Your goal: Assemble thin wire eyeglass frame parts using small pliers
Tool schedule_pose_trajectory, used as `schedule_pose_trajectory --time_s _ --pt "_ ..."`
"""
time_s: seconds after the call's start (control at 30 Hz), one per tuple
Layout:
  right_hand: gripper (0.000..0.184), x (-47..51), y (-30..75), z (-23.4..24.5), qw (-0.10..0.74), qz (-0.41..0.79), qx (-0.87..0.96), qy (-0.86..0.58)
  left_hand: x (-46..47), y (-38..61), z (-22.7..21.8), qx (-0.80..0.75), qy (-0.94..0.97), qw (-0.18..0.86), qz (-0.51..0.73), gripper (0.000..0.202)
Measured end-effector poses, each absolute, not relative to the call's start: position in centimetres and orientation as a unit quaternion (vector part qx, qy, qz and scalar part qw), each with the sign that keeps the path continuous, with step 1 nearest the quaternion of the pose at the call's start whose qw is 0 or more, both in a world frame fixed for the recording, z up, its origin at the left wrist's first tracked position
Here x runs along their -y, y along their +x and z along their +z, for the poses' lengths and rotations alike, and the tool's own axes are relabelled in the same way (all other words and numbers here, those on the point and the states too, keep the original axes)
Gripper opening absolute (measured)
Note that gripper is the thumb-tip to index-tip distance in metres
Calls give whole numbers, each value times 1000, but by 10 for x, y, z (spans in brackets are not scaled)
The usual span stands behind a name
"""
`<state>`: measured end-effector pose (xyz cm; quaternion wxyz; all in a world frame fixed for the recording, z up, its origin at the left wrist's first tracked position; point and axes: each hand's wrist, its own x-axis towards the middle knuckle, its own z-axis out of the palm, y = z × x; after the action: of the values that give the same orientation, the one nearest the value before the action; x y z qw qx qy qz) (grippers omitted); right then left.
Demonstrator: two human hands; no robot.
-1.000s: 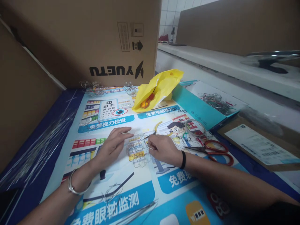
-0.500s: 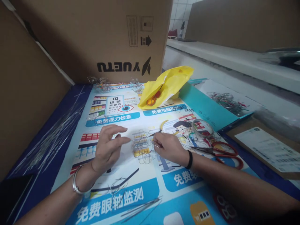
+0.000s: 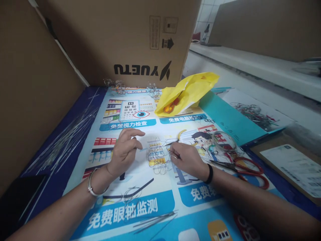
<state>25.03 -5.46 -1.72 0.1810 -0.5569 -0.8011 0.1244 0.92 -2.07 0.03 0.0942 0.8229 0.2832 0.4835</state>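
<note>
A small tangle of thin wire with yellow beads lies on a blue printed poster between my hands. My left hand hovers just left of it, index finger stretched out and the other fingers curled, thumb and finger pinched on a thin strand I can barely see. My right hand rests on the poster to the right of the wirework, fingers closed on a thin wire end. Yellow-handled pliers lie just behind that hand.
Red scissors and a wire coil lie to the right. A yellow plastic bag sits behind, in front of a big cardboard box. Loose straight wires cover the left; more wires lie near me. A teal tray holds wire scraps.
My left hand lifted off the poster and curled its fingers into a pinch beside the wirework. The view shifted left, so everything sits further right in the frame.
</note>
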Motion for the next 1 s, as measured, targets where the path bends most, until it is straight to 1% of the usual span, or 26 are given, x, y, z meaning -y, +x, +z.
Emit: schedule_pose_trajectory --time_s 0.13,0.27,0.37,0.47,0.6,0.73,0.87,1.0 --pt "2 55 250 -17 184 132 800 -556 15 11 -3 -294 831 148 449 26" --pt "4 55 250 -15 183 145 790 -566 10 11 -7 -305 854 226 356 22" --pt "6 55 250 -15 187 153 778 -580 8 8 -8 -310 866 264 291 29" --pt "8 55 250 -15 194 156 774 -583 10 8 -5 -293 875 290 255 36" --pt "7 55 250 -16 192 151 779 -578 16 12 -2 -264 884 279 266 34" --pt "7 56 249 -17 198 142 780 -576 17 13 -4 -258 882 248 306 27" --pt "7 56 249 -18 198 129 786 -572 20 15 -5 -244 889 211 325 26" --pt "7 56 249 -17 195 128 793 -563 26 21 -2 -240 893 217 313 23"
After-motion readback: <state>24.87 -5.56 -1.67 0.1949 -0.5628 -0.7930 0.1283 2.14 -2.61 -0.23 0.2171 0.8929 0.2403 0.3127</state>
